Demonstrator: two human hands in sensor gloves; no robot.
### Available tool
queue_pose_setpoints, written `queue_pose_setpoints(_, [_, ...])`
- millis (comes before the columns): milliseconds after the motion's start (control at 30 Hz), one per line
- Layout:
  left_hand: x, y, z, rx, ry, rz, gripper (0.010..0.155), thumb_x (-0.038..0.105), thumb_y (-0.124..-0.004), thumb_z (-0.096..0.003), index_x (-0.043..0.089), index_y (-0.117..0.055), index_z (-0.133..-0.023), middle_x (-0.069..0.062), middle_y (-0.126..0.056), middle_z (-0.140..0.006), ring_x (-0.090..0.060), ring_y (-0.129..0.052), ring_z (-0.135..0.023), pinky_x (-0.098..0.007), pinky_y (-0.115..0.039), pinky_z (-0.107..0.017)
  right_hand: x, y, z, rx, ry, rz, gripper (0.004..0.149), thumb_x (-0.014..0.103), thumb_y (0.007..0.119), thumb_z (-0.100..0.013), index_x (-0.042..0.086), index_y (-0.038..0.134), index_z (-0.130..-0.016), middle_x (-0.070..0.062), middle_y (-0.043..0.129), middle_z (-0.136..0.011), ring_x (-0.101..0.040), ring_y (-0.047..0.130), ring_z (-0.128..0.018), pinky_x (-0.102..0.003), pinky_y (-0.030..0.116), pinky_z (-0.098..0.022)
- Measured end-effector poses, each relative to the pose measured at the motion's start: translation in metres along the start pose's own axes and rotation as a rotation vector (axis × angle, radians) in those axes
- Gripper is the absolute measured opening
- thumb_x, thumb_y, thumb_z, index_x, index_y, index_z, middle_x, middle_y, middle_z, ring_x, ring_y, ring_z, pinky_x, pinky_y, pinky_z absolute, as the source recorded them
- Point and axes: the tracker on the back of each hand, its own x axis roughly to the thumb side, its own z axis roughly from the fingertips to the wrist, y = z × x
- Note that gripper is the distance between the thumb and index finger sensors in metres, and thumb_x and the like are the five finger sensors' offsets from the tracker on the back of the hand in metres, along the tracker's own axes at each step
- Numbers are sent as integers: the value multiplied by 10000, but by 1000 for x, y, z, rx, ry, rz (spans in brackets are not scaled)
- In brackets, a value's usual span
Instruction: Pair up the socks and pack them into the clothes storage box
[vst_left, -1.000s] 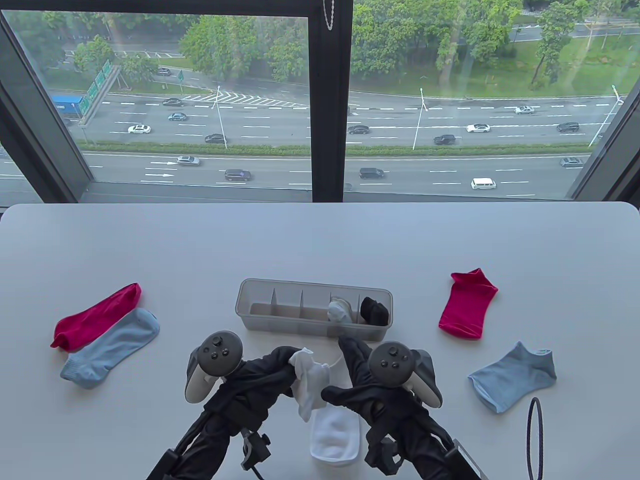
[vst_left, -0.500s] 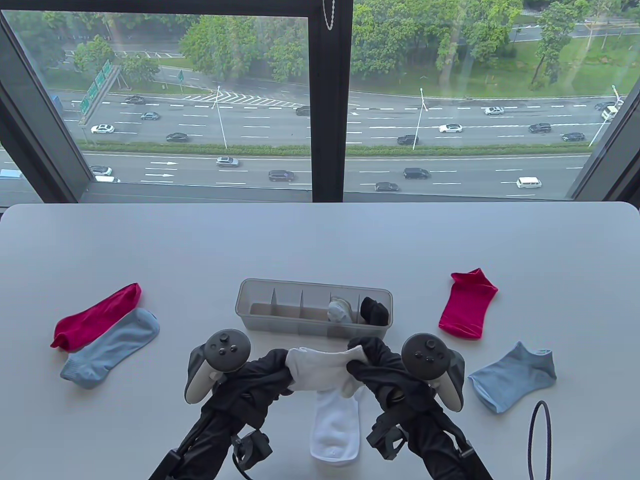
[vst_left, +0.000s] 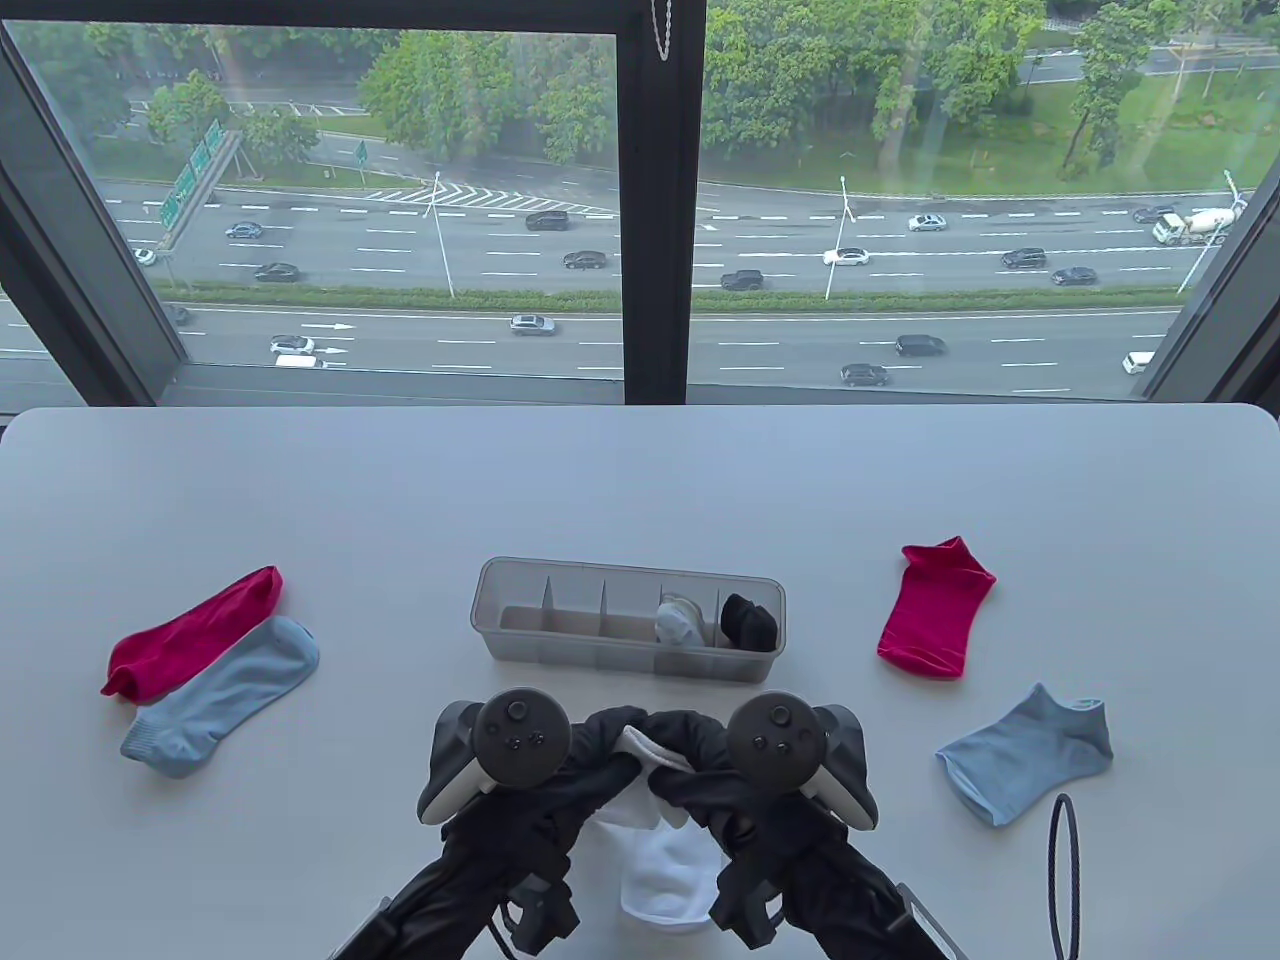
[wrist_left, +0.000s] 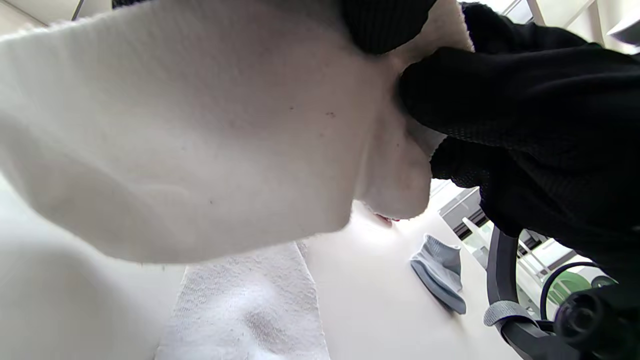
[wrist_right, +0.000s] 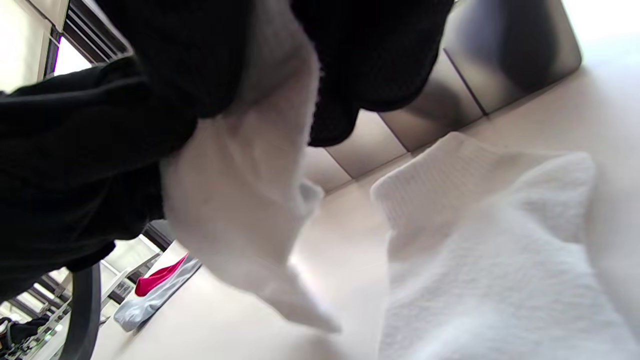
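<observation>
Gripping lifted white sock (wrist_left: 190, 125), both hands; wrist views reveal second sock (wrist_right: 490, 260) beneath.

High-rise room (window (vst_left: 640, 200) over highway), white table (vst_left: 640, 480).

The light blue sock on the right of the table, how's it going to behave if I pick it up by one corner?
The blue sock will probably droop: it lies flat and creased, and the white sock both hands hold hangs limp. It looks thin, so likely light. The knit seems unlikely to slip from a pinch.
</observation>
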Motion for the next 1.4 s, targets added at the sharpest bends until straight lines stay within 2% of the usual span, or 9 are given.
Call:
queue_pose_setpoints(233, [-9,-26,-12,-212,116,415,420,253,-585,-601,0,-741,-897,-167,-1020,-690,-263,-1114,-453,-486,-914,-413,-15,-8,-9,96,179,-180,429,300,834,-446,228,744,-859,-101,972,-673,-236,1011,-527,-437,866,-473])
queue_pose_setpoints(433, [-28,-64,-40,-334,341,213,460,195,-572,-594,2,-601,-1010,-236,-898,-859,-304,-1072,-594,-493,-896,-478,-39,23,-35,176,473,234,796,374,849,-417,65,476,-1049,-45,937,-657,-130,978,-474,-371,865,-463])
queue_pose_setpoints(633, [-36,-70,-36,-387,354,274,516,208,-608,-593,-6,-523,-1056,-237,-811,-929,-353,-994,-694,-548,-827,-547,-57,48,-40,287,537,507,776,424,818,-426,171,452,-1061,45,867,-625,-95,921,-461,-359,830,-481])
queue_pose_setpoints(833, [-24,-34,-27,-139,293,46,659,343,-679,-566,0,-469,-1088,-302,-691,-990,-455,-859,-789,-635,-718,-605,-63,45,-34,261,500,432,462,411,820,-439,343,673,-871,34,867,-618,-99,904,-456,-362,814,-490])
queue_pose_setpoints(1033, [-44,-26,-30,-342,264,210,932,459,-666,-552,-59,-129,-1111,-395,-171,-1141,-618,-332,-1064,-776,-390,-729,-40,33,-29,253,332,142,444,398,817,-439,373,681,-861,41,860,-672,-119,912,-543,-383,799,-552])
queue_pose_setpoints(1133, [-52,-20,-30,-238,250,269,510,323,-624,-585,10,-672,-985,-326,-627,-1086,-564,-671,-985,-744,-504,-712,-27,28,-29,219,276,174,453,408,810,-445,401,659,-873,59,855,-690,-97,909,-564,-369,794,-588])
queue_pose_setpoints(1233, [-54,-6,-24,4,278,274,424,267,-600,-586,43,-689,-934,-285,-803,-980,-495,-864,-871,-691,-608,-697,-27,15,-25,108,271,132,617,399,825,-440,320,576,-999,46,861,-713,-100,917,-583,-371,801,-601])
queue_pose_setpoints(1333, [-56,6,-19,123,242,304,486,216,-605,-585,83,-563,-1050,-211,-885,-915,-426,-954,-802,-642,-690,-675,-20,-4,-18,32,158,114,414,383,850,-413,352,786,-821,38,890,-739,-139,939,-632,-400,798,-616])
queue_pose_setpoints(1400, [-54,10,-19,99,180,333,504,217,-609,-587,135,-518,-1075,-211,-883,-918,-426,-957,-799,-638,-698,-673,-10,-10,-16,158,27,53,401,373,858,-406,379,803,-803,-18,876,-901,-231,913,-765,-438,762,-654])
